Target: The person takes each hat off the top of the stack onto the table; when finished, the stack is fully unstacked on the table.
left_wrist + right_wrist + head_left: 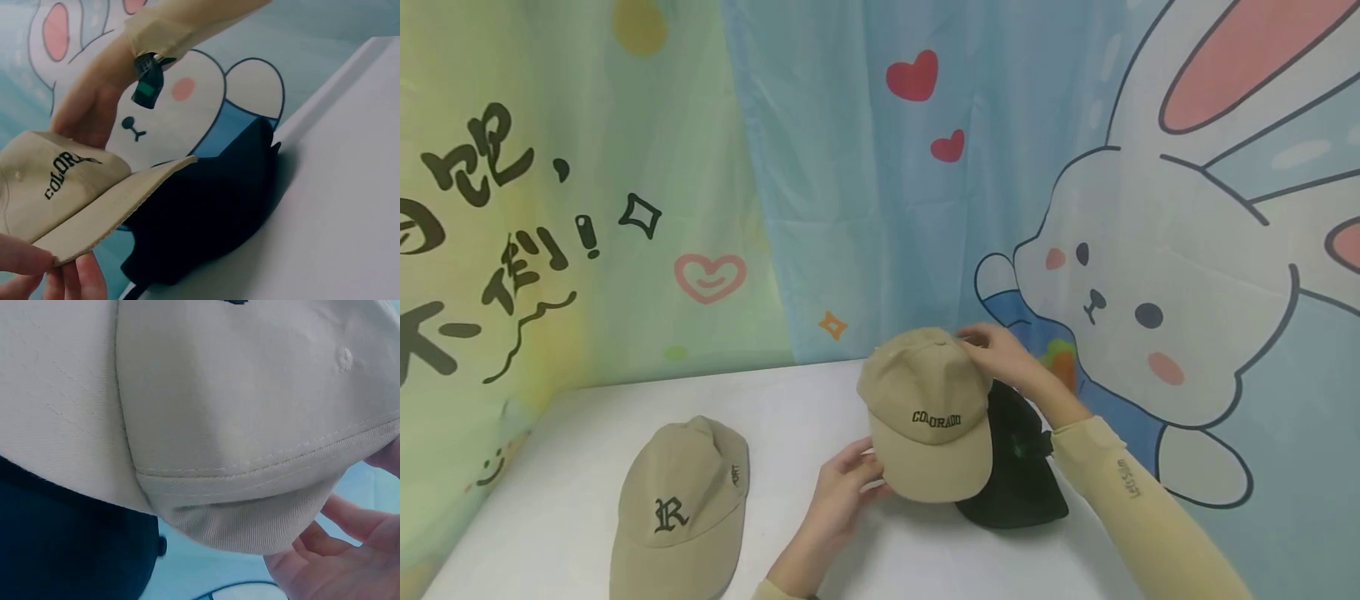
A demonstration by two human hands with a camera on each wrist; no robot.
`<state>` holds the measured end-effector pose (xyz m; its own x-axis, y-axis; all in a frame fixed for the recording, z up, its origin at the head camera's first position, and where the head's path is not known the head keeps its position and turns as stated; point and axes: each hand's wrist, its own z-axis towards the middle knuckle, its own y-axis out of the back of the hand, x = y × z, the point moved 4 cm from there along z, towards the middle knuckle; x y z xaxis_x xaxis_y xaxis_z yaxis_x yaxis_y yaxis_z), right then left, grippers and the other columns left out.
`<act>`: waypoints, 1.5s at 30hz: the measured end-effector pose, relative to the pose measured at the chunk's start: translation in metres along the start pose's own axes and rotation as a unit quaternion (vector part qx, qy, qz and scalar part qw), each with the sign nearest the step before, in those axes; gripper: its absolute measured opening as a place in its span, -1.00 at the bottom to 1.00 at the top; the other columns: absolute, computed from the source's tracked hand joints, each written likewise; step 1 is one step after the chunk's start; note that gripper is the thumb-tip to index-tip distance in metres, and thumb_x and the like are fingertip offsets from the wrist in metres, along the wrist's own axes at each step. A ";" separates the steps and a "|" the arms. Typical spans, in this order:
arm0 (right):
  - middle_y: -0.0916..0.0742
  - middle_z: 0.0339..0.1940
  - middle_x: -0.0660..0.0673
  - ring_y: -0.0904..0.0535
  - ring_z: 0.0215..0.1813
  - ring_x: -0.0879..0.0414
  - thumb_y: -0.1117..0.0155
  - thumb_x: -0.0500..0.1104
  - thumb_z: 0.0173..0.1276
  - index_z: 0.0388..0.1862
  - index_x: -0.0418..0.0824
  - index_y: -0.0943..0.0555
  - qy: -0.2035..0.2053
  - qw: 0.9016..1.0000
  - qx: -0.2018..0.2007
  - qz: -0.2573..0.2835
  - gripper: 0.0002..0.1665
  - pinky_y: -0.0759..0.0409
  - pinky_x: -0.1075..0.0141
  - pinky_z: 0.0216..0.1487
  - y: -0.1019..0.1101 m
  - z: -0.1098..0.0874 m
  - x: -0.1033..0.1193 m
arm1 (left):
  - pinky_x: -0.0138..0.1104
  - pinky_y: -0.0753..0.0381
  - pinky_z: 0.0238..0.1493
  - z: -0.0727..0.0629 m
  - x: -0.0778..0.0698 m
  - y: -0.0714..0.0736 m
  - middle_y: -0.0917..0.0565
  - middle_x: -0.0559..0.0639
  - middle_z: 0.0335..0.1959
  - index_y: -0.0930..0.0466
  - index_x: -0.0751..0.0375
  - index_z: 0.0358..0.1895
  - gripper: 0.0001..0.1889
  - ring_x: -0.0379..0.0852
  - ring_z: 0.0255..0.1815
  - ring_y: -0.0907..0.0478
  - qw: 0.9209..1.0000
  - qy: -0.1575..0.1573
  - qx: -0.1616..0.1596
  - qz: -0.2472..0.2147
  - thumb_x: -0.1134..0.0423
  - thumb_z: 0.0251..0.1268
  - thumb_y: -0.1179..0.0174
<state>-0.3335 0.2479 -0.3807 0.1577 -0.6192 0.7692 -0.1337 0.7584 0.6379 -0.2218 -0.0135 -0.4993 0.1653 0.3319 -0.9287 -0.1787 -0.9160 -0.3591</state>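
Observation:
A beige baseball cap (928, 379) with dark COLORADO lettering is held up between both hands, its brim towards the viewer. My left hand (842, 487) pinches the side of the brim, thumb above and fingers below, as the left wrist view shows. At the back of the crown, my right hand (1003, 358) grips the cap's edge; in the right wrist view its fingers (337, 550) curl by the rear rim. Behind the beige cap and partly hidden by it, a black cap (1022, 475) sits on the white table (797, 417).
Another beige cap (681, 492) with a dark letter R lies at the left of the table. A curtain (850, 208) printed with a rabbit and hearts hangs behind the table. A dark wrist device (148, 81) is strapped at the right cuff.

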 end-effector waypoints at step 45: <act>-0.63 0.15 -0.23 -0.55 0.14 -0.11 -0.23 0.08 0.43 0.25 -0.28 -0.54 0.000 0.995 -0.062 0.083 -0.43 -0.63 0.04 0.03 -0.098 0.015 0.037 | -0.21 -0.70 -0.13 -0.039 -0.013 0.077 -0.68 0.14 -0.19 -0.43 0.50 0.26 -0.53 -0.04 -0.23 -0.64 0.989 -0.017 -0.138 0.046 0.46 0.27 -0.17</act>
<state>-0.3290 0.1477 -0.4145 0.1428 -0.4844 0.8631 -0.0363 0.8689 0.4936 -0.1996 -0.0973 -0.5110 0.1267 0.2473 -0.9606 0.0809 -0.9678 -0.2385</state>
